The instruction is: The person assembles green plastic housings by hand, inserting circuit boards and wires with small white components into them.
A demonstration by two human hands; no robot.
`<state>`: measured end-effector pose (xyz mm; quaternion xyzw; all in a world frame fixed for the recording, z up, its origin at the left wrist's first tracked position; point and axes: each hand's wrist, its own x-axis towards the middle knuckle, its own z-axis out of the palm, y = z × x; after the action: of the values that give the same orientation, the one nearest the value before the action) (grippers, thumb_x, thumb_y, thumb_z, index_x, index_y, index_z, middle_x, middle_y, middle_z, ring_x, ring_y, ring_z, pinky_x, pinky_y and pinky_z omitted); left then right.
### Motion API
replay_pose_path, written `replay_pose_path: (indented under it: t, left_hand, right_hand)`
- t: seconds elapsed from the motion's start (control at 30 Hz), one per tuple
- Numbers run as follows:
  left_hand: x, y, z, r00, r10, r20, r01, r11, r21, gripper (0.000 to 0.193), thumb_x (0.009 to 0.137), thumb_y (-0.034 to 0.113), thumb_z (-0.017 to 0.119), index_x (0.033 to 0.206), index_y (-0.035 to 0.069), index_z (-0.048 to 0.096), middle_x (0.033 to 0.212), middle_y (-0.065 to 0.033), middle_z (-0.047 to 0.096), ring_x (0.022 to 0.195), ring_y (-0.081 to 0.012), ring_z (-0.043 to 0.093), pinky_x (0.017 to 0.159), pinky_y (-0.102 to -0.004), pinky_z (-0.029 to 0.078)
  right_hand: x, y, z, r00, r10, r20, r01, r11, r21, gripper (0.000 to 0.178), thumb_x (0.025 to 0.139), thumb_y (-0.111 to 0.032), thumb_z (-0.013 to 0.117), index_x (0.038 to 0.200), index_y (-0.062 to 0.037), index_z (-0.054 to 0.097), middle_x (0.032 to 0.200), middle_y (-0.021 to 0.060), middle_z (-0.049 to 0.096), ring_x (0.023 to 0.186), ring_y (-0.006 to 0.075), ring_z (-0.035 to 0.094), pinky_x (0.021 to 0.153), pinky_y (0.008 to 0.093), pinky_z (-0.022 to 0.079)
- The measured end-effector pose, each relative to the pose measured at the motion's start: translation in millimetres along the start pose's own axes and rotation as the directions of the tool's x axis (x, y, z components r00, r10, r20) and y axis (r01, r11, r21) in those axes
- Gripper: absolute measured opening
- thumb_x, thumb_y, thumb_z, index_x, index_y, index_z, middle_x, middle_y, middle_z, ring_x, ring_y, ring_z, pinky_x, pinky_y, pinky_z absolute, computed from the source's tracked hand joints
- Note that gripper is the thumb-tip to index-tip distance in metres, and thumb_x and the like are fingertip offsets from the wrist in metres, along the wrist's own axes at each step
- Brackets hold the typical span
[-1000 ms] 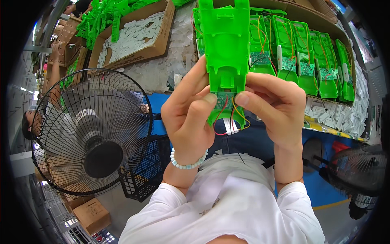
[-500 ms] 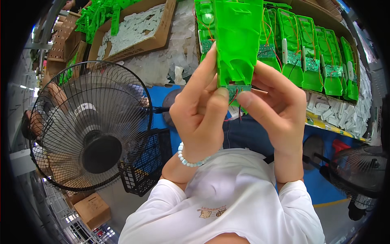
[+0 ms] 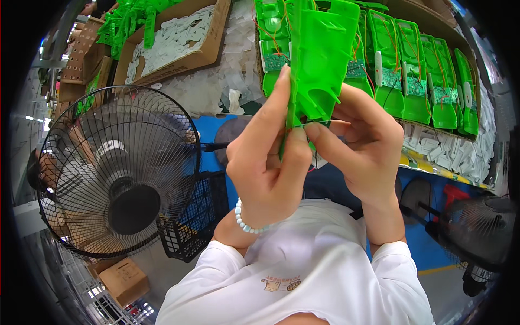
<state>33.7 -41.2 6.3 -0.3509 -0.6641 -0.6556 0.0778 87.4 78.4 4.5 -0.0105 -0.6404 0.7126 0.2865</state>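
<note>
Between both hands a bright green plastic housing (image 3: pixel 322 59) is held up, its long side tilted toward me. My left hand (image 3: pixel 271 157) grips its left edge, fingers along the side and thumb at the lower end. My right hand (image 3: pixel 365 138) pinches the lower right, with the thumb tip close to the left thumb. A small circuit board at the housing's lower end is mostly hidden by the thumbs; thin wires hang below it. Behind it stand several green housings (image 3: pixel 406 89) fitted with green circuit boards and red and yellow wires.
A cardboard box (image 3: pixel 181 59) of flat white pieces stands at the far left, beside a pile of green parts (image 3: pixel 127 27). A large black fan (image 3: pixel 122 173) is at my left, with a black crate (image 3: pixel 197 216) by it. Another fan (image 3: pixel 482 227) is at right. White parts (image 3: pixel 449 154) lie below the housings.
The green housing has turned so that its left side edge shows more, and its top leans right. Both thumbs have moved closer together over the lower end, covering the circuit board.
</note>
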Motion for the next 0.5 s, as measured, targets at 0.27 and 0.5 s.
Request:
replay_pose_path:
  t: [0.27, 0.5]
  left_hand:
    - [-7, -8, -4, 1.000, -0.029, -0.006, 0.030, 0.997, 0.076, 0.051, 0.081, -0.005, 0.049, 0.132, -0.007, 0.049, 0.086, -0.0070, 0.066, 0.060, -0.0029, 0.048, 0.054, -0.0175, 0.042]
    - [0, 5, -6, 0.946, -0.324, -0.005, 0.289, 0.852, -0.437, 0.051, 0.084, -0.007, 0.045, 0.134, -0.014, 0.039, 0.131, -0.0214, 0.052, 0.115, -0.0255, 0.057, 0.097, -0.0329, 0.044]
  right_hand:
    - [-3, 8, 5, 0.998, 0.067, -0.003, -0.066, 0.993, 0.094, 0.041, 0.079, 0.002, 0.068, 0.118, 0.0076, 0.056, 0.098, 0.0115, 0.069, 0.093, 0.0143, 0.067, 0.077, 0.0280, 0.057]
    - [-5, -13, -8, 0.984, 0.136, 0.116, -0.151, 0.980, 0.131, 0.045, 0.082, 0.012, 0.061, 0.126, 0.0124, 0.050, 0.116, 0.0189, 0.062, 0.106, 0.0210, 0.061, 0.086, 0.0307, 0.053]
